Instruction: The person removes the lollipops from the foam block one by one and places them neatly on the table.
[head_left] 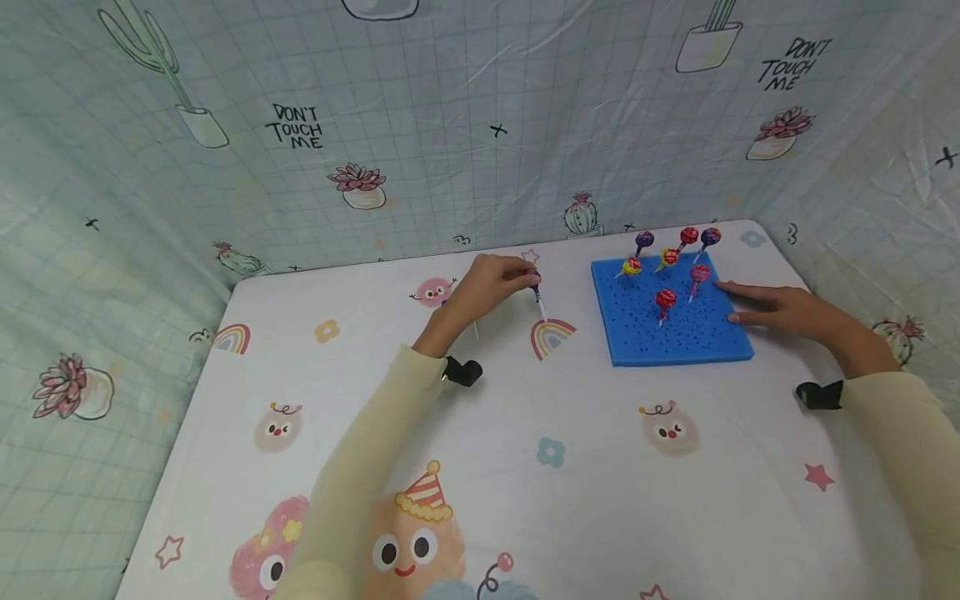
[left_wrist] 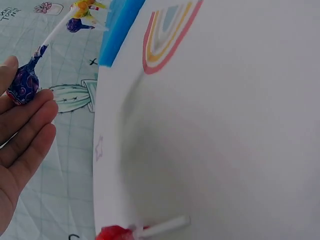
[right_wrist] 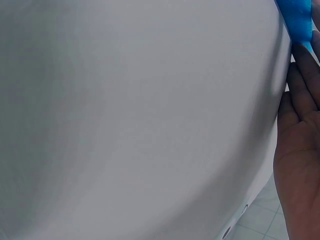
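Note:
My left hand (head_left: 487,287) pinches a lollipop (left_wrist: 24,85) in a dark purple wrapper by its candy end, over the table left of the blue foam board (head_left: 622,333). Its white stick slants down toward the printed rainbow in the head view. Several wrapped lollipops, among them a yellow one (head_left: 632,266) and a red one (head_left: 665,298), stand upright in the board, which is dotted with small holes. At the board's right edge, my right hand (head_left: 795,312) rests with fingers extended, fingertips right at the side. It holds nothing.
A red-wrapped lollipop (left_wrist: 117,233) lies on the table near my left hand, mostly hidden behind that wrist in the head view. The white tablecloth (head_left: 480,433) has cartoon prints. A fabric backdrop (head_left: 450,125) hangs behind the table and at both sides.

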